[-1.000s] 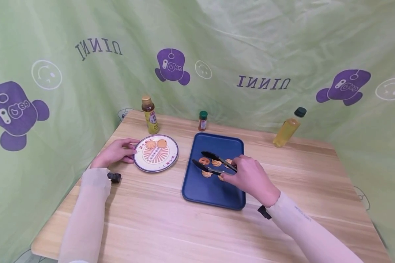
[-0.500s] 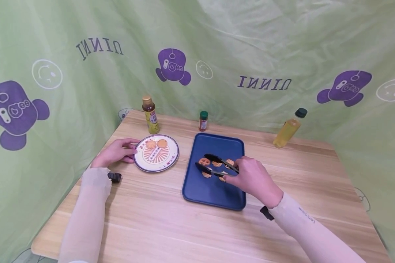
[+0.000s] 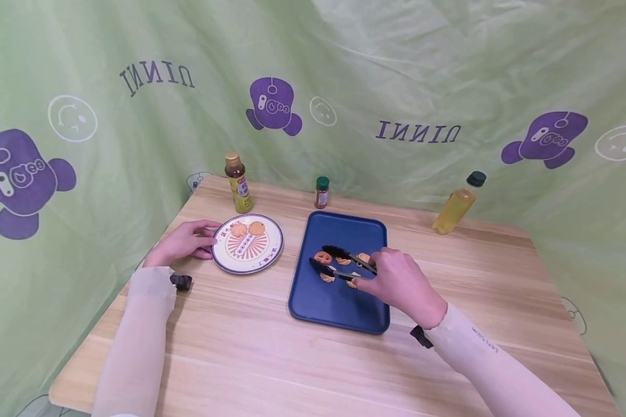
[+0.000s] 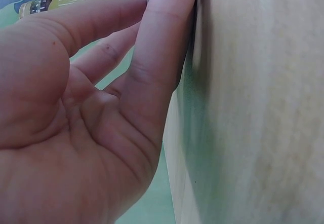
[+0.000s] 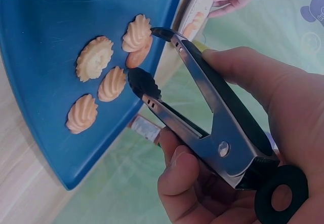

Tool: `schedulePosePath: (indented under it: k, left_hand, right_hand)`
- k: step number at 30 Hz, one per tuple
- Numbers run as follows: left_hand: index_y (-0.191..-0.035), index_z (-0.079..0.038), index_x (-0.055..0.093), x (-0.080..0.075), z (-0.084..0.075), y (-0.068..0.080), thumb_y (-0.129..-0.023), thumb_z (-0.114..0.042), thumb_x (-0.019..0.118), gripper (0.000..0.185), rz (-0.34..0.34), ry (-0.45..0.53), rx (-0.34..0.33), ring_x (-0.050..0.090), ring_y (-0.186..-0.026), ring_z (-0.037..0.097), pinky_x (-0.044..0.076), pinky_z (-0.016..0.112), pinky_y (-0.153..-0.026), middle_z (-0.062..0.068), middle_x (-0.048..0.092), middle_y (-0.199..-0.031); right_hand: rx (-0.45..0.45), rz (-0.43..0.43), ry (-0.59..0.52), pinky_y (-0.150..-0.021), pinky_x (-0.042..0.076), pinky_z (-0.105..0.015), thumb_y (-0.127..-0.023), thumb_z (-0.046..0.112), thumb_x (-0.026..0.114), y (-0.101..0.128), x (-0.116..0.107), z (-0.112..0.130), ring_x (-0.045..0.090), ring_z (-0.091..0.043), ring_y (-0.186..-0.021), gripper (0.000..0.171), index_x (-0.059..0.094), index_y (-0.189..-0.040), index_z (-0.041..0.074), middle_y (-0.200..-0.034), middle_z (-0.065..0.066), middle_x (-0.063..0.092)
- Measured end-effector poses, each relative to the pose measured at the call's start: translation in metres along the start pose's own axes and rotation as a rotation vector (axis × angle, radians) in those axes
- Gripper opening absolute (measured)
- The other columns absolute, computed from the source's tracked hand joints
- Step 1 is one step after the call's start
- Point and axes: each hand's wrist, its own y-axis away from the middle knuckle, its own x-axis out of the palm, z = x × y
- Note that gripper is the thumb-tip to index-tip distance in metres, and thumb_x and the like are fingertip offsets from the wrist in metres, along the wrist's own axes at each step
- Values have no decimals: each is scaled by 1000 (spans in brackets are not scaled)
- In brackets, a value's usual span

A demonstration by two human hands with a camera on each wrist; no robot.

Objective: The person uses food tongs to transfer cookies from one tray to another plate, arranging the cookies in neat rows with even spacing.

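Observation:
My left hand [image 3: 185,238] holds the left rim of a round white plate [image 3: 271,237], its thumb at the edge. Two cookies [image 3: 257,228] lie near the back of that plate. In my right hand [image 3: 404,285] is a pair of black-and-silver tongs [image 5: 238,158], gripped by the handles over a blue tray [image 3: 318,304]. The tongs' tips are apart, close to a swirl cookie [image 5: 137,33]; whether they touch it I cannot tell. A pretzel-shaped cookie [image 3: 322,257] and several swirl cookies lie on the tray, partly hidden by the tongs in the head view.
A brown-and-yellow bottle [image 3: 241,188] stands behind the plate. Behind the tray is a small green-capped jar [image 3: 321,193]. A bottle of yellow liquid [image 3: 455,209] stands at the back right. Green cloth [image 3: 344,75] hangs behind the wooden table [image 3: 229,347].
The tongs and right hand have shifted slightly right and toward me over the tray since a second ago. My left hand and the plate have stayed in place.

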Motion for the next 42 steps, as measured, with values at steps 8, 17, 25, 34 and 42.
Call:
schedulePosePath:
  k: [8, 17, 25, 34, 42]
  left_hand:
    - [-172, -3, 38, -2, -2, 3, -115, -11, 62, 62, -5, -12, 1, 77, -94, 17, 74, 32, -84, 28, 50, -148]
    - [-172, 0, 38, -3, 2, 3, -115, -8, 62, 62, -5, 20, 17, 76, -92, 15, 74, 31, -84, 29, 51, -148]
    - [-172, 0, 37, -4, 6, 3, -115, -8, 62, 63, -6, 18, 14, 76, -92, 15, 74, 31, -83, 30, 51, -149]
    - [-172, -2, 39, -1, 5, 3, -115, -9, 63, 63, -3, 19, 13, 76, -94, 16, 74, 30, -84, 30, 51, -149]
    - [-171, 0, 39, 0, 2, 3, -114, -7, 63, 63, 0, 19, 38, 77, -92, 16, 74, 31, -85, 31, 53, -148]
  right_hand:
    - [-12, -7, 2, -50, 41, -27, -89, 38, 93, -3, -1, 4, 52, -17, -56, 38, 77, -84, 4, -73, -4, 59]
    - [-54, -30, -35, -49, 37, -25, -88, 35, 94, -12, -5, 8, 48, -14, -51, 36, 77, -83, 4, -69, -1, 56]
    - [-103, -22, -81, -48, 27, -24, -92, 37, 91, -33, -4, 25, 33, -11, -47, 47, 59, -66, 13, -65, 5, 35]
    - [-84, 44, -143, -51, 48, -26, -93, 42, 92, -57, 9, 63, 59, -14, -55, 39, 79, -91, 5, -80, -5, 67]
    - [-171, 4, -136, -50, 34, -25, -94, 40, 89, -76, 29, 96, 45, -13, -55, 43, 67, -74, 10, -73, 2, 48]
